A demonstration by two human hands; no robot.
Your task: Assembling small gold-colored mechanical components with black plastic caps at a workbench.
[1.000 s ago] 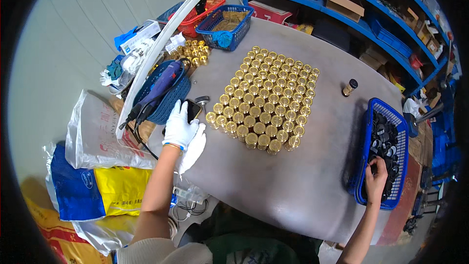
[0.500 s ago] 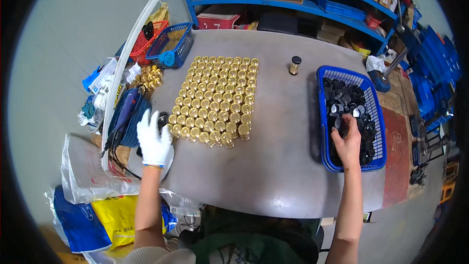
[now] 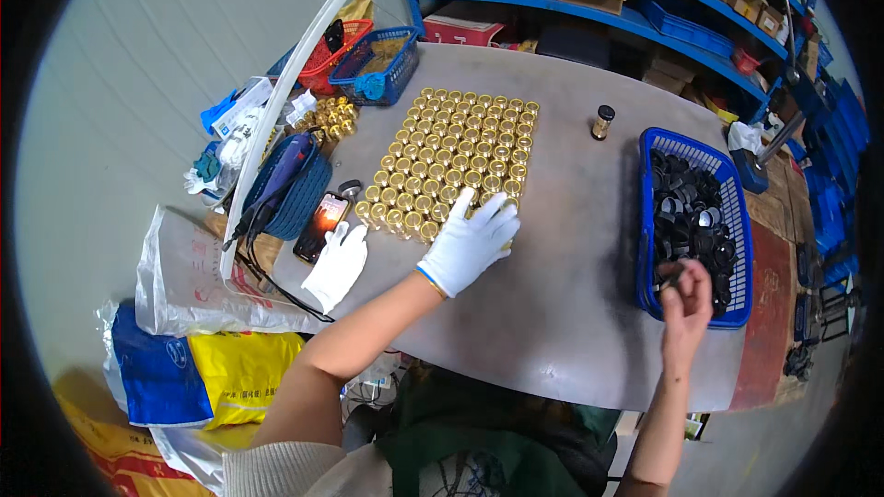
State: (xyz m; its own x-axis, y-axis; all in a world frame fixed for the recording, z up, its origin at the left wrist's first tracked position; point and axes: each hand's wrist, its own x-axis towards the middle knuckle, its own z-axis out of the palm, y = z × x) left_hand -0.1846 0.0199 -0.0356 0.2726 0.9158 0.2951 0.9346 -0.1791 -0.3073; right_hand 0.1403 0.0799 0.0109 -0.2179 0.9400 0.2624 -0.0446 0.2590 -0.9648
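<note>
Several rows of small gold-topped cylinders (image 3: 451, 152) stand packed in a block on the grey table. My left hand (image 3: 465, 244), in a white glove, reaches over the block's near right corner with its fingers apart, touching or just above the cylinders there. Part of that corner is hidden under the glove. My right hand (image 3: 689, 304), bare, is at the near end of a blue basket (image 3: 649, 221) filled with black caps (image 3: 691, 189). Its fingers are pinched on a dark cap (image 3: 672, 278), partly blurred. One gold cylinder with a black top (image 3: 601, 122) stands alone.
Left of the block lie a phone (image 3: 322, 225), an empty white glove (image 3: 338, 267) and a dark round piece (image 3: 350, 188). A blue basket with a purple-handled tool (image 3: 285, 166) stands beside a white curved bar (image 3: 276, 101). Blue shelving (image 3: 552, 2) is at the back.
My left hand has moved right from the phone area onto the cylinder block, uncovering the phone and loose glove. My right hand has drawn toward the basket's near end with a cap. The view has shifted.
</note>
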